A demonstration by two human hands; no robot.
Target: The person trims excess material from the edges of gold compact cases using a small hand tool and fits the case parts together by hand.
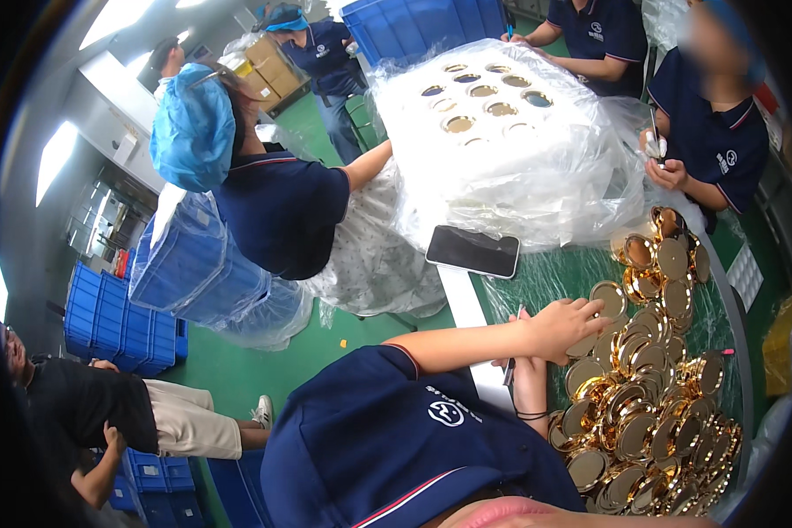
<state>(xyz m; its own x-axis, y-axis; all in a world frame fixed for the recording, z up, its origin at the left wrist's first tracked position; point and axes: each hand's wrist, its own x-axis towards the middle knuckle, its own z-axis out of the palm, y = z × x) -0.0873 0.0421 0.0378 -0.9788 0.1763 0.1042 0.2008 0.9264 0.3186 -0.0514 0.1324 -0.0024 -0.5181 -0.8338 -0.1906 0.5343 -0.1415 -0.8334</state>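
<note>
Left hand [568, 330]: palm down, fingers bent and slightly spread, pointing to 3 o'clock; bare forearm running in from 9 o'clock out of a navy sleeve. Fingertips over the near edge of the heaped discs; grip uncertain, whether a disc is pinched beneath cannot be told.

Right hand [528, 378]: directly at 7 o'clock of the left, forearm rising from 6 o'clock, dark band [531, 415] at the wrist. Fingers largely covered by the left hand and wrist; grip not readable. Slim pen-like tool [509, 371] just beside it, its middle hidden behind the left forearm; whether clasped cannot be told.

Gold discs [634, 436]: mirror-bright, a large overlapping heap at 3 to 5 o'clock of the left hand, a narrower tail toward 2 o'clock. Lower layers buried; lowest edge lost in the dark lens rim.

Table [581, 264]: green, clear film over it, largely concealed by the heap.

Phone [473, 252]: one, dark screen, at 11 o'clock.

White stand [537, 189]: film-draped, at 12 o'clock, further discs in rows on top; several washed out by glare.

Co-worker [708, 132]: at 1 o'clock, head blurred, small held item indistinct.
</note>
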